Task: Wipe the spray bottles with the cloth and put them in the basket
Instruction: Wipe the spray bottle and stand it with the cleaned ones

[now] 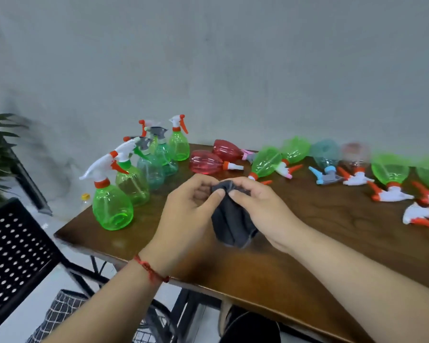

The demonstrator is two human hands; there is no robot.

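Both hands pinch the dark grey fabric cloth [229, 216]: left hand [191, 206], right hand [260, 206]. Bunch it into a pad; nearest upright translucent green plastic spray bottle [112, 204] stands left of the grip.

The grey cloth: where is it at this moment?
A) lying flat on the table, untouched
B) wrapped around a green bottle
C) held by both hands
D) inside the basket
C: the left hand and the right hand both pinch the bunched grey cloth over the table.

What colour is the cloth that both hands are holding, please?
The crumpled fabric cloth is dark grey, best seen in the head view.
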